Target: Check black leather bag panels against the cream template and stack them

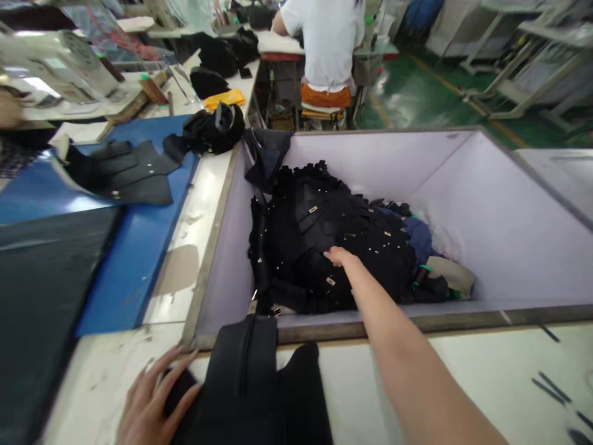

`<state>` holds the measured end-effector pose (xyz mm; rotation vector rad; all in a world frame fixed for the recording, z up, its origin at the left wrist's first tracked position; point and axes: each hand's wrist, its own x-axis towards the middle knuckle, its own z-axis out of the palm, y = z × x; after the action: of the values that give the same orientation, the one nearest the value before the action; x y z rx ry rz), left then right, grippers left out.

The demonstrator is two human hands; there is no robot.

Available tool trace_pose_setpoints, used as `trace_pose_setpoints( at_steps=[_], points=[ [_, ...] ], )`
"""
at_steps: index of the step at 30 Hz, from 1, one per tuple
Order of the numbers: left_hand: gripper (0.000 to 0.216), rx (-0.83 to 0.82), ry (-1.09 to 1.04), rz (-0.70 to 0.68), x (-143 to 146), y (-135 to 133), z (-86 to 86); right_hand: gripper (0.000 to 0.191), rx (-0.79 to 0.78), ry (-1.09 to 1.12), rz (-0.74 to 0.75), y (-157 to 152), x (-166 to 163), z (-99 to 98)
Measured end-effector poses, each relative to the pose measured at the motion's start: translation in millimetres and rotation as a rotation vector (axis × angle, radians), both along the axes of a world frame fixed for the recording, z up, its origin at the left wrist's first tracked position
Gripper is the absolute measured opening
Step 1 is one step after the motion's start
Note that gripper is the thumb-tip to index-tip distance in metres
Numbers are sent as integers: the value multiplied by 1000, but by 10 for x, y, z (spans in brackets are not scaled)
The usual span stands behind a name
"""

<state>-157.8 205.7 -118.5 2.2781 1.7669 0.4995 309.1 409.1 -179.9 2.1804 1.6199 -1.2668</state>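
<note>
the right hand (340, 255) rests fingers-down, holding nothing, on the soft, floppy heap of black pieces (324, 241) in the bin (509, 235), best pinched at an edge, while the left hand (151, 398) lies flat, grip spread, on limp black fabric (252, 389) on the bench (486, 371).

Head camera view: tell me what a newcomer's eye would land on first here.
The big pale bin fills the middle, with a heap of black fabric pieces piled at its left side. The right hand reaches into the bin and rests on that heap, while the left hand presses on a black garment draped over the bin's near edge. A blue table lies to the left.
</note>
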Motion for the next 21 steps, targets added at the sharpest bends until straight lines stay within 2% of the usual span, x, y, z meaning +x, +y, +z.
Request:
trace_pose_setpoints(
  at_steps=[3,5,6,7,8,9,11,14,16,17,19,21],
  points=[
    [56,8,-11,69,15,-89,192,58,50,184,3,-473,-349,646],
    [55,23,-57,101,36,-93,244,54,139,233,-21,-1080,-596,1042],
    [52,24,-84,107,45,-92,260,48,297,208,-119,-1438,-724,1188],
    [47,18,-115,109,52,-92,273,41,404,144,-241,-1804,-854,1288],
    [43,14,-150,110,56,-96,287,33,400,65,-352,-2153,-982,1344],
    [40,9,-191,114,57,-104,302,26,357,58,-397,-2466,-1104,1361],
    [36,-6,-296,135,46,-125,334,25,291,34,-416,-2944,-1325,1324],
    [36,-58,-432,161,-13,-135,385,30,180,69,-425,-3303,-1569,1287],
    [41,-106,-491,153,-90,-115,427,17,101,168,-435,-3418,-1653,1400],
    [45,-136,-518,143,-137,-101,453,16,110,228,-426,-3475,-1671,1515],
    [54,-211,-585,125,-240,-89,515,28,239,416,-421,-3629,-1673,1842],
    [63,-288,-654,107,-336,-125,589,32,332,753,-522,-3857,-1651,2223]
  ],
)
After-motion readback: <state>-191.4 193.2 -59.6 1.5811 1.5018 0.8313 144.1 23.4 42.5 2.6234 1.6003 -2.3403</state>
